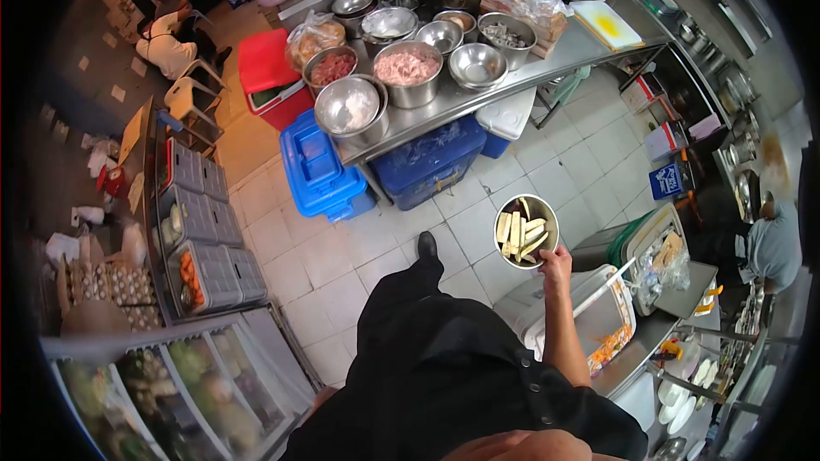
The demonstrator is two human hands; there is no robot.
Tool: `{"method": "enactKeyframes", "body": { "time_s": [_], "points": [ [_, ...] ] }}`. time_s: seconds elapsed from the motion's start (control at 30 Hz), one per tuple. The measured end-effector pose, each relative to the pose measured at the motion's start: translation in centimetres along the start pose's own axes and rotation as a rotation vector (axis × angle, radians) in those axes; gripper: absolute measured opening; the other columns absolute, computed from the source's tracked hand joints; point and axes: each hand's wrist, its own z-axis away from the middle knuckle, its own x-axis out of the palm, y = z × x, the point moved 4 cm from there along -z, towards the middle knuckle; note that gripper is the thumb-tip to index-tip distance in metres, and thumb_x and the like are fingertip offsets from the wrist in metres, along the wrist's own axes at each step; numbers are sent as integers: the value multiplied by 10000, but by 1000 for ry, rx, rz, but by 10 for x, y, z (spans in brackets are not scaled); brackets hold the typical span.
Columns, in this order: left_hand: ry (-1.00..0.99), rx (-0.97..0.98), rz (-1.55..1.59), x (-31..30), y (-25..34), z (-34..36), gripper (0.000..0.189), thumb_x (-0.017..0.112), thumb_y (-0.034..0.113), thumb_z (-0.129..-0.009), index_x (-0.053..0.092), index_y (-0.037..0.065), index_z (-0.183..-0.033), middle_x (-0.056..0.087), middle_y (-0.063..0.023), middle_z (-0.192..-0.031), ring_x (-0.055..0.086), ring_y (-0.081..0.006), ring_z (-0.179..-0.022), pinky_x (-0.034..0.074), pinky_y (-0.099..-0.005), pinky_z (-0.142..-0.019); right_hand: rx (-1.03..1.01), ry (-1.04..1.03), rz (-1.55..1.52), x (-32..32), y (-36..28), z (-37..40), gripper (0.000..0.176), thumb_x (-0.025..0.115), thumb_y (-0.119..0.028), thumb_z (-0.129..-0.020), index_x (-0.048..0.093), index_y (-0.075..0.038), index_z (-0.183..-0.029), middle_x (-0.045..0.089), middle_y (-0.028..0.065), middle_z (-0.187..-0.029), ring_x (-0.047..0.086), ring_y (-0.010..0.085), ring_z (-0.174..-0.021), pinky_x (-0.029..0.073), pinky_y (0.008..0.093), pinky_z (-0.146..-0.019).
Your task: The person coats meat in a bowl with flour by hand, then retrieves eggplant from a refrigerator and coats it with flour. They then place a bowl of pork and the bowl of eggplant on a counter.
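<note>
My right hand [557,266] grips the rim of a round metal bowl [555,224] and holds it out over the tiled floor. Inside lie several pale cut vegetable sticks [515,235], which look like eggplant. The fingers are closed at the lower right of the rim. Just below and right of that hand stands a large white bin [527,324] with orange scraps [612,337] in it. My left hand is out of view; only a sliver of skin shows at my left side.
Ahead, a steel table [547,90] carries metal bowls, minced meat [407,67] and a cutting board [608,26]. Below it sit blue bins [320,166] and a dark blue cooler [427,162]. Grey crates [205,205] and a glass-topped display fridge [171,384] flank my left. Another person [773,243] is far right.
</note>
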Motion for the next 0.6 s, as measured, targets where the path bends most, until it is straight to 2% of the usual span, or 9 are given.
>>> {"method": "enactKeyframes", "body": {
  "time_s": [0.03, 0.1, 0.13, 0.17, 0.2, 0.23, 0.37, 0.47, 0.6],
  "points": [
    [109, 108, 32, -12, 6, -39, 461, 623, 438, -909, 748, 37, -1100, 705, -232, -1178, 690, -442, -1043, 550, -528, -837, -4, -22, -23, 8, -10, -22, 78, 655, -2, -802, 609, -25, -861, 649, 57, -715, 530, 115, -494, 402, 255, -420],
    [437, -214, 493, -44, 13, -141, 555, 560, 524, -951, 736, 8, -1053, 705, -248, -1082, 667, -426, -1061, 537, -464, -904, 5, 8, -20, 27, -37, -59, 81, 653, -5, -805, 611, -24, -872, 656, 60, -731, 531, 113, -493, 402, 255, -415],
    [80, -297, -36, -86, 34, -220, 539, 585, 522, -956, 723, 12, -1066, 709, -234, -1084, 657, -433, -1082, 523, -504, -929, 30, 31, -26, 37, -53, -74, 85, 652, -7, -809, 614, -23, -883, 663, 63, -746, 532, 110, -492, 402, 255, -410],
    [315, -184, -78, -123, 61, -258, 475, 652, 453, -930, 697, 28, -1135, 705, -231, -1129, 655, -431, -1092, 519, -497, -952, 31, 36, -49, 47, -69, -89, 108, 649, -17, -820, 614, -24, -922, 653, 57, -743, 507, 109, -467, 398, 255, -402],
    [480, -169, 264, -176, 103, -269, 446, 688, 381, -908, 667, 37, -1191, 700, -239, -1155, 653, -429, -1099, 523, -490, -952, 24, 35, -36, 55, -87, -109, 108, 649, -17, -820, 614, -24, -922, 653, 57, -743, 507, 109, -467, 398, 255, -402],
    [602, -129, 271, -229, 149, -283, 474, 659, 438, -913, 685, 22, -1140, 714, -237, -1066, 676, -416, -1036, 540, -470, -900, 25, 51, -55, 59, -103, -131, 119, 646, -19, -823, 612, -24, -937, 642, 52, -730, 491, 108, -453, 397, 258, -401],
    [681, 258, 409, -413, 329, -308, 347, 693, 272, -918, 666, 40, -1173, 739, -197, -1055, 724, -338, -942, 567, -421, -827, -11, 105, -111, 60, -166, -217, 131, 653, -21, -821, 579, -32, -929, 567, 26, -674, 442, 107, -425, 394, 274, -402],
    [681, 392, 393, -504, 444, -300, 301, 699, 189, -924, 663, 22, -1171, 742, -169, -1016, 728, -287, -888, 572, -384, -796, -41, 193, -150, 72, -226, -271, 139, 655, -25, -826, 524, -66, -851, 422, -17, -589, 390, 106, -431, 345, 276, -404],
    [651, 570, 532, -570, 552, -308, 302, 711, 113, -920, 656, -8, -1190, 732, -143, -985, 713, -200, -830, 573, -325, -760, -44, 237, -234, 62, -268, -403, 153, 629, -1, -829, 498, -72, -795, 413, -20, -581, 353, 103, -408, 296, 258, -384]
  ]
}}
